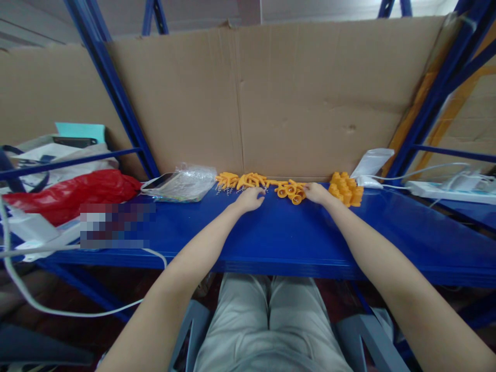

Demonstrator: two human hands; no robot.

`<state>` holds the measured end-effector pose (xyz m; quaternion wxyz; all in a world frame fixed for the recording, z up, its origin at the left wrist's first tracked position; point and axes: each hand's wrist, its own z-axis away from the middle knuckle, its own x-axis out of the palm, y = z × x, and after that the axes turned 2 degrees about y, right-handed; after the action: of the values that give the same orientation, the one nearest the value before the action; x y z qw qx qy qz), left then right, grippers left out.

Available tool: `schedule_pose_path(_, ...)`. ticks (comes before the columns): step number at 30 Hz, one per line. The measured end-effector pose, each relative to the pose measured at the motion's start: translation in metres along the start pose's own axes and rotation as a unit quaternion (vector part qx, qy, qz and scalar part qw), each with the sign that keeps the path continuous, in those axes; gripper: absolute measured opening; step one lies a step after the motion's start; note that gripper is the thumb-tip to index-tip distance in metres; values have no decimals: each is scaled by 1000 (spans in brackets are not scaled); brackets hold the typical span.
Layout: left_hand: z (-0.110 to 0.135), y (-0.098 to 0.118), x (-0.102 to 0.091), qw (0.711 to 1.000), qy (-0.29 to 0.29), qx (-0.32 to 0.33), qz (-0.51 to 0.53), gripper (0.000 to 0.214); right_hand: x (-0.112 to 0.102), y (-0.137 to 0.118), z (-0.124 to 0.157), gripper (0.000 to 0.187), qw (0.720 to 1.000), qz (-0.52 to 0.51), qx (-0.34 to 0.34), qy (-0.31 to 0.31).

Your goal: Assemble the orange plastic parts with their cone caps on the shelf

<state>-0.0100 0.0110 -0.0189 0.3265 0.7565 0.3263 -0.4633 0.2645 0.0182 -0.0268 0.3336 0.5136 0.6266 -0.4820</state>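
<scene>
On the blue shelf top (279, 232), my left hand (250, 200) is curled in front of a heap of orange plastic pieces with metal spirals (248, 180). Whatever its fingers hold, if anything, is too small to make out. My right hand (316, 193) has its fingertips closed at the edge of a group of orange cup-shaped pieces with stems (290, 191), seemingly pinching one of them. Several cups there face me with their round openings. To the right of that hand stands a cluster of orange ribbed pieces (345, 189), partly behind my wrist.
A clear plastic bag (189, 184) lies left of the orange heap. Farther left are a red plastic bag (77, 194) and a white cable (50, 311). A white packet (372, 163) and a power strip (449, 192) sit at right. Cardboard (294, 98) walls off the back between blue posts.
</scene>
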Motion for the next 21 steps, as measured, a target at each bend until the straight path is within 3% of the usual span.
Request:
schedule_pose_path(3,-3,-4,9,998,-53,16,-34,44,-7,-10,6,34,1000,-6,18,4)
schedule_pose_path(6,-7,-8,17,994,-78,32,-72,49,-14,-20,13,35,1000,-3,-7,8)
schedule_pose_path(15,-35,-18,13,985,-45,80,-147,47,-26,-37,27,34,1000,17,-18,18)
schedule_pose_path(21,-63,-20,10,991,-63,24,-117,45,-26,-40,29,31,999,29,-34,8)
